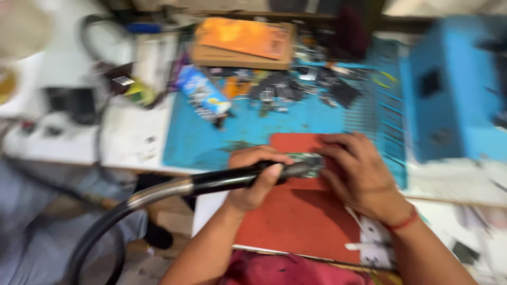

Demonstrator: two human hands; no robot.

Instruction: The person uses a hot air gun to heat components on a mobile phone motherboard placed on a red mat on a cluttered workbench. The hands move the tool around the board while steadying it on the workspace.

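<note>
Left hand [253, 177]: my fingers are wrapped tight round the black handpiece [237, 179] of a flexible-shaft rotary tool, its tip pointing toward three o'clock.
Hose [111, 221]: the black shaft with its metal collar trails off toward eight o'clock, down past the bench edge.
Right hand [359, 171]: I press it down flat, fingers spread and curled over the small circuit board [306, 161], pinning it in place; it is not closed around it.
Board's place: it lies on the red mat [296, 221], at its twelve o'clock edge, right where the tool tip meets it — the view is too blurred for me to tell if they touch.
Step in hand: I judge I am working the tool tip on the board while I hold it steady.
Next move calls for: a firm hold-down and a light, steady tip, I would say.
Blue mat [211, 137]: it lies beyond the red one, strewn with small dark parts.
Packages: a blue-and-white tube-shaped pack [203, 95] lies at eleven o'clock; a flat orange packet on a brown cardboard box [243, 45] sits at twelve o'clock.
Blue box [454, 89]: a big casing stands at two o'clock.
</note>
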